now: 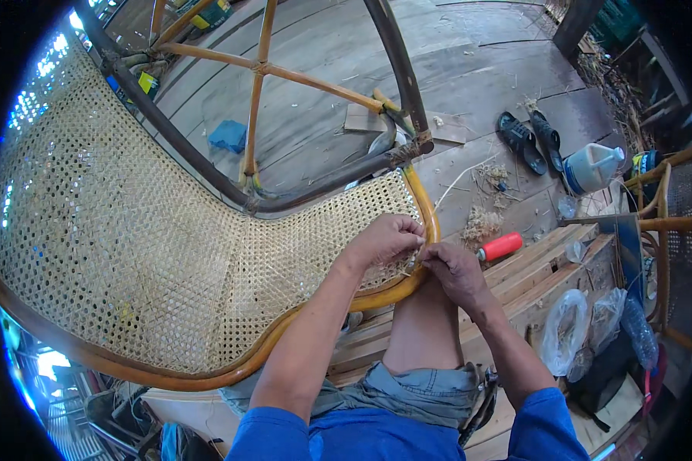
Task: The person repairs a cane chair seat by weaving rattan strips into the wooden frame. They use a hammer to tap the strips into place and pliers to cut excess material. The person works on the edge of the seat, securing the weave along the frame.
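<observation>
A chair frame with a woven cane panel (261, 284) lies on its side across my lap. Its rim is a glossy yellow-brown rattan pole (430, 223). At the panel's right edge, my left hand (388, 240) is closed, thumb and fingers pinched over the weave just inside the rim. My right hand (457, 273) is pinched too, its fingertips at the rim close to the left ones. Between them they seem to grip a thin cane strand, mostly hidden by the fingers. A loose pale cane strand (463, 178) runs from the rim toward the floor.
A tool with a red handle (502, 246) lies right of my right hand, by a slatted wooden bench (550, 265). Cane shavings (483, 224), black sandals (521, 142) and a white jug (592, 167) are on the plank floor. Plastic bags (565, 330) lie at the right.
</observation>
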Motion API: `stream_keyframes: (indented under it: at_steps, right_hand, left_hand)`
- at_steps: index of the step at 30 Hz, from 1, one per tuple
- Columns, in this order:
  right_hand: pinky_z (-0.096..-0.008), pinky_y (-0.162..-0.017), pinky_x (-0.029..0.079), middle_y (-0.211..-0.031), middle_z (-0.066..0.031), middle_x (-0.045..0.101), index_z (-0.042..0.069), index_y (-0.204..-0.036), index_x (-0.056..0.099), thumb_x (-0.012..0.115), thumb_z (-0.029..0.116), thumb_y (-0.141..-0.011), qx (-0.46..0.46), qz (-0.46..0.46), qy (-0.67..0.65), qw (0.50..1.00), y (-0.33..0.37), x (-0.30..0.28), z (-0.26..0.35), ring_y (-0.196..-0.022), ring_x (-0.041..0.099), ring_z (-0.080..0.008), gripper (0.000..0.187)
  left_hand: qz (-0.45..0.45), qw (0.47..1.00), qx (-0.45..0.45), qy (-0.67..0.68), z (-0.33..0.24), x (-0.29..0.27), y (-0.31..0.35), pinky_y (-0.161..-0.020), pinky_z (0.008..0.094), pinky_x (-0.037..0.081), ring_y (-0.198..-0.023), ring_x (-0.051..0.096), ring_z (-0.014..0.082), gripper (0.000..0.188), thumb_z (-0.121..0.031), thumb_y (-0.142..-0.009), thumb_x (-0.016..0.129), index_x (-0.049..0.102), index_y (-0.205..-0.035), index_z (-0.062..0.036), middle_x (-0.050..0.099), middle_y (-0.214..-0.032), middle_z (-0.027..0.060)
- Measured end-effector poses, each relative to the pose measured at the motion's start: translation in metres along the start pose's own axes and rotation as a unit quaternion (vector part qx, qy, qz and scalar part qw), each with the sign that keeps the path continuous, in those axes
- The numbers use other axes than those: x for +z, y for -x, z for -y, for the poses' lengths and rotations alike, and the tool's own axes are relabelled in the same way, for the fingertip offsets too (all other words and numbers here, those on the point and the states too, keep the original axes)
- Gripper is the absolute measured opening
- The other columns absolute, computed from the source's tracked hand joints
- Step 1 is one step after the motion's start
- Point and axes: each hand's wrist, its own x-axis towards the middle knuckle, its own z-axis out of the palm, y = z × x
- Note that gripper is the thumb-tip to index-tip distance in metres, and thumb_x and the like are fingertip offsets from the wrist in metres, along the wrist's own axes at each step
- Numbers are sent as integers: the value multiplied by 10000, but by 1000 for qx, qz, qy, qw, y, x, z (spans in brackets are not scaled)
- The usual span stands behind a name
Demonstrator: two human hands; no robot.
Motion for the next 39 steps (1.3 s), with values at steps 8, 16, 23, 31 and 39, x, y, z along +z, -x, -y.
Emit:
stream_keyframes:
  at_steps: [8,16,23,31,39]
  right_hand:
    - [-364,-669,480,-833,-111,594,80,-899,580,549,99,-850,-37,11,52,998,-8,3,-1,-774,602,-290,61]
    - [-387,-651,481,-816,-88,607,109,-890,591,536,73,-816,-70,34,108,991,-15,8,-1,-763,598,-296,99]
    - [-393,-662,478,-834,-78,619,128,-898,601,517,88,-801,-79,69,169,980,-17,9,-2,-817,590,-293,135]
    - [-399,-668,477,-856,-99,611,120,-905,595,509,98,-819,-92,73,181,977,-18,10,1,-814,592,-306,123]
    - [-373,-673,476,-800,-103,610,85,-885,598,616,60,-763,-45,-1,134,990,-17,19,21,-776,596,-300,126]
  left_hand:
    - [2,999,-5,48,2,-3,2,-434,203,349,-489,456,49,76,-91,-790,610,629,-830,-29,549,-634,-19]
    - [-7,1000,-1,-5,4,-6,0,-479,203,358,-543,461,36,83,-106,-757,618,631,-819,-52,545,-648,-40]
    - [3,1000,7,-10,2,-3,-1,-527,207,380,-597,473,40,112,-150,-763,631,634,-821,-54,552,-670,-42]
    - [19,993,48,-110,-6,-6,-7,-529,211,382,-598,478,48,124,-177,-765,624,638,-756,-55,554,-653,-31]
    - [31,981,53,-182,-4,-7,-25,-470,267,378,-516,464,86,175,-210,-733,616,647,-713,-39,549,-590,-9]
